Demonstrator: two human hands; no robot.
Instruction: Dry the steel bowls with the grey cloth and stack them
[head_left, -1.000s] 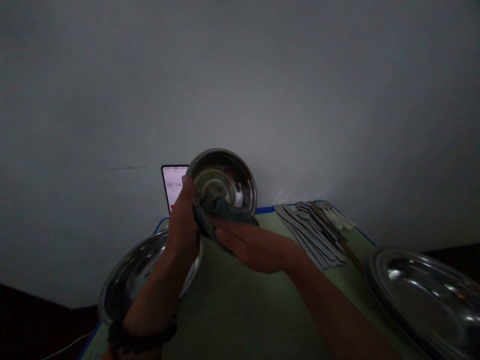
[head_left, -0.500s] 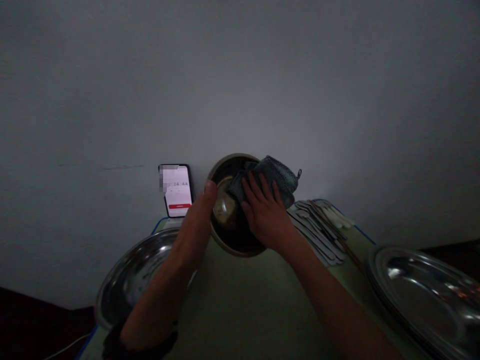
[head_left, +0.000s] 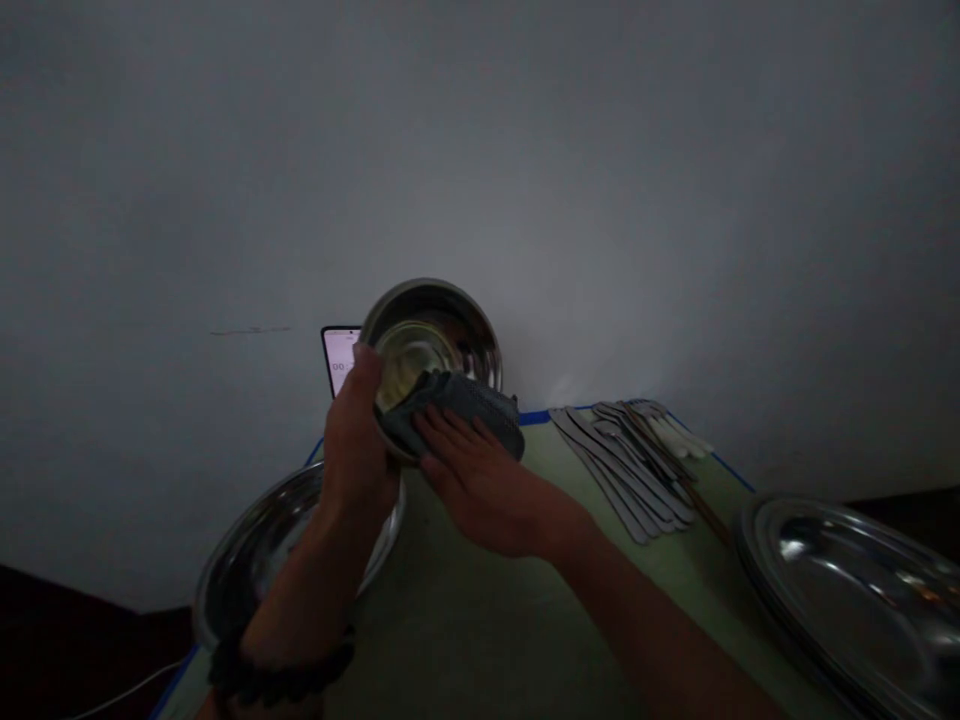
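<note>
The left hand [head_left: 358,440] grasps a metal bowl [head_left: 424,345]; the right hand [head_left: 495,490] lies on a grey cloth [head_left: 480,405], its grip I can't quite tell.

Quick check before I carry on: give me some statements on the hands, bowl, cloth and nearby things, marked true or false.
1. The left hand holds the bowl. True.
2. The right hand lies on the table. False: the right hand is on the cloth, at the bowl's lower side.
3. The phone is partly hidden. True.
4. The cutlery lies in the basin. False: the cutlery lies on the table.
5. The bracelet is on the left wrist. True.
</note>
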